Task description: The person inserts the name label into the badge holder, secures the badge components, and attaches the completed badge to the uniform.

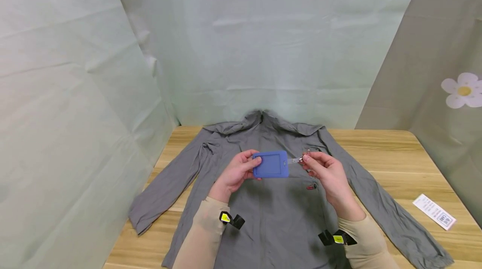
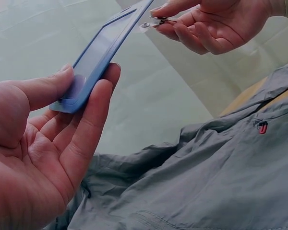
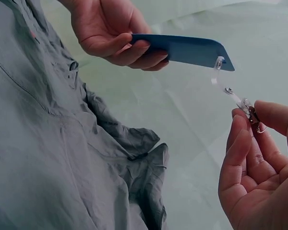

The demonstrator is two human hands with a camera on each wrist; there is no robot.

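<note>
Between thumb and fingers, my left hand (image 1: pixel 238 171) pinches the end of a blue badge holder (image 1: pixel 276 164), held up above a grey jacket (image 1: pixel 260 219). A clear strap (image 3: pixel 214 76) runs from the holder's slotted end to a small metal clip (image 3: pixel 251 114). My right hand (image 1: pixel 328 172) pinches that clip between thumb and fingertips. The jacket lies spread out on the table, collar at the far side and sleeves out to both sides. A red zipper pull (image 1: pixel 311 186) shows on its chest, near my right hand.
The wooden table (image 1: pixel 380 147) shows around the jacket. A white printed tag (image 1: pixel 434 211) lies on it at the right, beyond the sleeve. Pale fabric curtains (image 1: pixel 278 51) hang behind and at the left, and one at the right bears a white flower.
</note>
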